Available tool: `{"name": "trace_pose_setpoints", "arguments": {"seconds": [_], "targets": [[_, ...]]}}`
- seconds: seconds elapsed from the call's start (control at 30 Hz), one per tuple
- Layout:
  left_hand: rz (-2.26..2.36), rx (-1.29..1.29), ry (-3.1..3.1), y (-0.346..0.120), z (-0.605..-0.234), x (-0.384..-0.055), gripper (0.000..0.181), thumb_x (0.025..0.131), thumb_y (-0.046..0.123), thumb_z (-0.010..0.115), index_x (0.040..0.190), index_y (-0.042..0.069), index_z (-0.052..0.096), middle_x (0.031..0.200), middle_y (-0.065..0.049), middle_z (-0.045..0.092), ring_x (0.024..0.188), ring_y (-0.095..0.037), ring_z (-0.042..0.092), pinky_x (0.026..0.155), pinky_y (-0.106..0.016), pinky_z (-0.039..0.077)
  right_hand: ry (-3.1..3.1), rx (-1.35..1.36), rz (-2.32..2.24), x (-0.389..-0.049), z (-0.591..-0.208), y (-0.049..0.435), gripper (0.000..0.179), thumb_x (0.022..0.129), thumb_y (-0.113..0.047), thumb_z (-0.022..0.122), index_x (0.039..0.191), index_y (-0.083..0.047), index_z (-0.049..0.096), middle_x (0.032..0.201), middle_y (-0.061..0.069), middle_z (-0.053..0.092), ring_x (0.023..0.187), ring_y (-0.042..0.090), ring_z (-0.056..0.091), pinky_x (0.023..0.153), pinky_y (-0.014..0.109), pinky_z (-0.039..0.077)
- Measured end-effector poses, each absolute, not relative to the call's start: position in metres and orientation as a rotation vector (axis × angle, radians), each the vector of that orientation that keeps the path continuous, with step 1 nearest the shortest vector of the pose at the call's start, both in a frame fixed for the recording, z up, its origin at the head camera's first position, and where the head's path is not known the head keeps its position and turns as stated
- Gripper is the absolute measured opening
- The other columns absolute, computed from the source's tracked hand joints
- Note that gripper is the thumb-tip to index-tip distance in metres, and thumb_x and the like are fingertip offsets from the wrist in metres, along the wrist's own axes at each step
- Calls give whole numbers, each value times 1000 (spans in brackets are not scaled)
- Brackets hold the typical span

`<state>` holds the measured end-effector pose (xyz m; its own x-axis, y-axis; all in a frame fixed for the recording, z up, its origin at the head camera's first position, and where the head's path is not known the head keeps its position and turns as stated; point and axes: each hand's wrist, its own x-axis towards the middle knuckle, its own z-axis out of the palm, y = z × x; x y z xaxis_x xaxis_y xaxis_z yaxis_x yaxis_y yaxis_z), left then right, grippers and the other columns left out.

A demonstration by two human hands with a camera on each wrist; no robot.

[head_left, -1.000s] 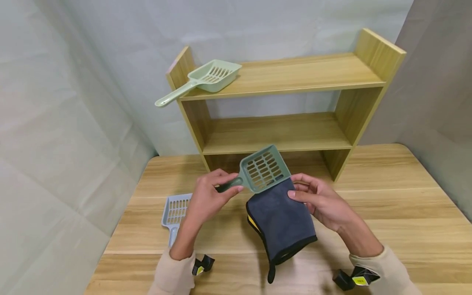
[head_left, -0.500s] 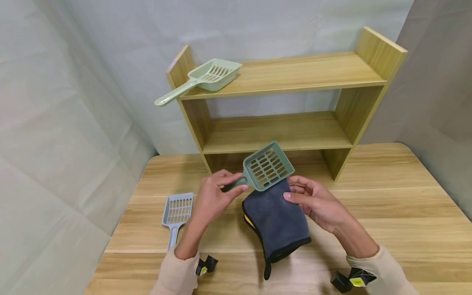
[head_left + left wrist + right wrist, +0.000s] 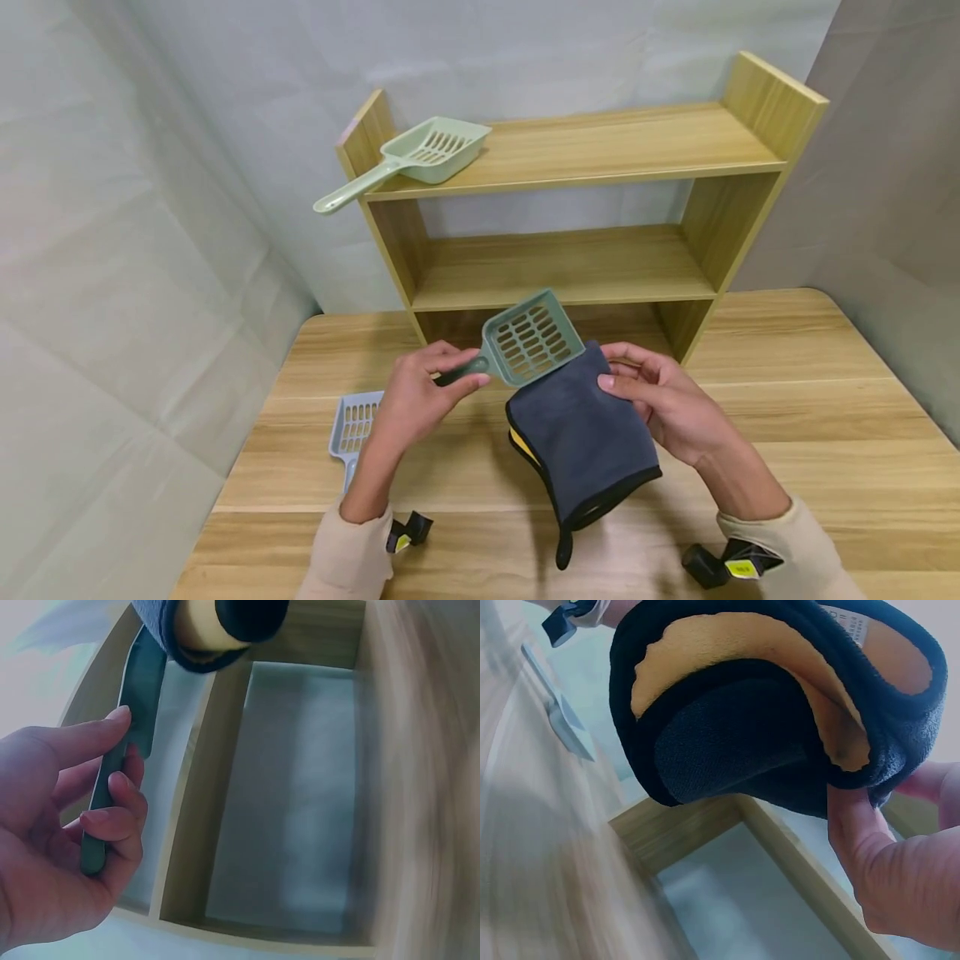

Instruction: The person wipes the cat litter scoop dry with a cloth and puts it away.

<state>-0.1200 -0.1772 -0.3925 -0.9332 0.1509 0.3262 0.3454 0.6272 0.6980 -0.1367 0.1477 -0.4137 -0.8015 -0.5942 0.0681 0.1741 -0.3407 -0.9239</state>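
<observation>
My left hand (image 3: 420, 396) grips the handle of a dark green slotted litter scoop (image 3: 531, 337), held above the table before the shelf. In the left wrist view its fingers curl round the green handle (image 3: 111, 776). My right hand (image 3: 667, 400) pinches a folded dark blue cloth (image 3: 585, 433) with black edging and a hanging loop, between thumb and fingers. The cloth's upper edge lies right at the scoop's lower rim. The right wrist view shows the cloth's yellow inner side (image 3: 705, 645) and a white label.
A wooden shelf unit (image 3: 570, 287) stands at the back of the wooden table (image 3: 810, 433). On its top board a pale green scoop (image 3: 435, 150) lies with its handle jutting past the left side. A blue-grey scoop (image 3: 352, 429) lies at the left, partly behind the left forearm.
The cloth and right hand shift left along the scoop's edge, then back to the right. The left hand and dark green scoop move slightly right, then left again.
</observation>
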Motion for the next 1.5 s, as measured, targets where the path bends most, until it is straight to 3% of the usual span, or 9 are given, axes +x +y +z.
{"name": "trace_pose_setpoints", "arguments": {"seconds": [0.17,0.4,0.57,0.8,1.17,1.37,1.5], "targets": [[-1167,-414,-2620,-182,-393,-120,40,88,16,90,125,6,80,104,-6,79,104,-26,75,90,-43,56,1411,-535,-2180,-136,-414,147,30,107,4,57,131,-12,62,113,0,72,95,12,74,77,26,63],[-1165,-427,-2593,-179,-394,-121,38,89,17,89,124,5,80,100,-6,78,93,-22,72,75,-29,49,1472,-509,-2183,-131,-416,138,28,105,2,62,129,-10,63,110,-1,69,96,9,70,78,21,60],[-1200,-433,-2563,-172,-394,-121,40,88,16,91,124,5,80,100,-7,79,90,-20,71,74,-30,50,1566,-414,-2141,-127,-417,133,28,103,-2,67,128,-12,60,110,-2,63,98,9,65,79,17,56],[-1168,-450,-2543,-162,-398,-120,41,88,18,90,126,6,79,101,-7,78,73,-13,56,64,-24,42,1594,-358,-2074,-122,-420,124,31,102,-5,68,130,-9,55,110,-2,60,97,10,63,75,18,52],[-1189,-460,-2562,-172,-394,-120,41,89,15,89,127,4,78,103,-7,78,93,-20,71,77,-32,52,1538,-401,-2137,-125,-421,125,28,104,-4,66,129,-15,61,110,-3,65,98,9,64,76,19,55],[-1166,-435,-2599,-180,-389,-118,41,90,16,89,129,5,78,103,-6,77,95,-20,71,78,-30,49,1534,-376,-2206,-128,-418,131,29,106,-1,62,130,-17,62,113,-4,67,98,10,67,75,21,58],[-1132,-433,-2598,-181,-388,-117,42,90,16,89,128,6,78,101,-5,77,92,-20,69,79,-31,49,1567,-310,-2232,-128,-417,130,29,105,-2,64,128,-19,62,111,-5,64,97,8,63,71,19,54]]}}
